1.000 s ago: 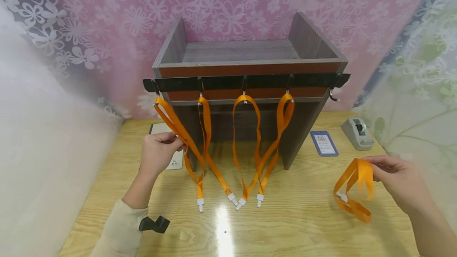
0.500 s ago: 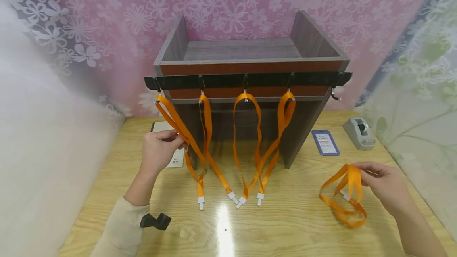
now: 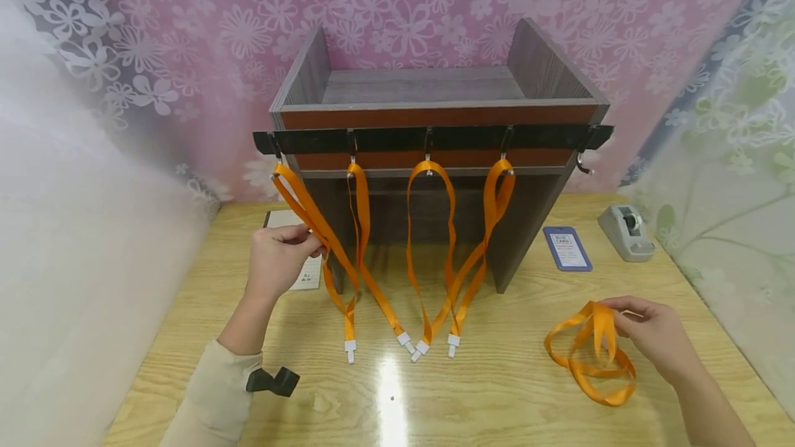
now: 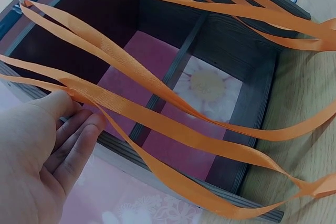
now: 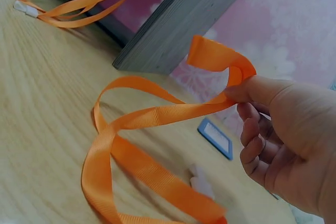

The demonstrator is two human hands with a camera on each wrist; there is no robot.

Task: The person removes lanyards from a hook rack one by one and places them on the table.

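Two hands at work, and nearest comes the right hand [image 3: 652, 336], finger and thumb closed on a loose orange lanyard [image 3: 602, 323], its coils held low over the surface [image 3: 497, 385], in from the right edge. A broad run of wood grain separates those coils from four white clips [image 3: 454, 343] dangling at centre. Over to the left hand [image 3: 276, 257]: finger and thumb pinch the strap of the leftmost hanging lanyard [image 3: 310, 211], partly covering a notepad [image 3: 308, 274]. Further back on the right, a blue ID card holder [image 3: 568, 248] lies flat, and a grey tape dispenser [image 3: 627, 232] hugs the right edge. Up now to the wooden rack [image 3: 428, 116]: three more hanging lanyards [image 3: 495, 207] on the black rail [image 3: 385, 140], and the rightmost hook [image 3: 584, 164] curling out with room around it. Flowered pink wall [image 3: 404, 5] behind.

Switch to the right wrist, and there's the loose lanyard's white clip [image 5: 200, 182], barely readable from the head. Left wrist next: a crosspiece [image 4: 182, 57] and the pink wall show through the rack's lower opening, just shadow from above.
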